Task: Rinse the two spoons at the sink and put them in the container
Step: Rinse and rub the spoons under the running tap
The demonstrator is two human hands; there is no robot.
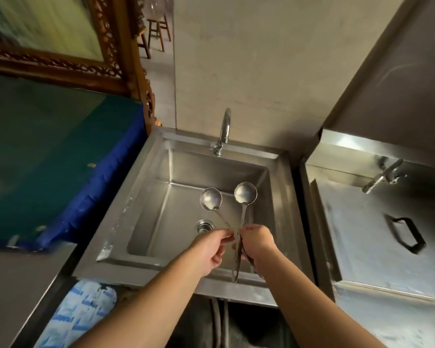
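Note:
Two steel spoons with round bowls are held over the sink (281,187), handles crossing between my hands. The left spoon (211,199) and the right spoon (245,192) point their bowls away from me, toward the tap (224,131). My right hand (258,238) grips the handles where they cross. My left hand (212,244) pinches a handle just beside it. No water runs from the tap. The drain (205,226) lies below my left hand. No container for the spoons is clearly visible.
A steel unit with a lid and black handle (407,234) stands right of the sink, with a second tap (384,175) behind it. A blue-edged green surface (60,151) lies to the left, and a carved wooden frame (126,59) leans behind it.

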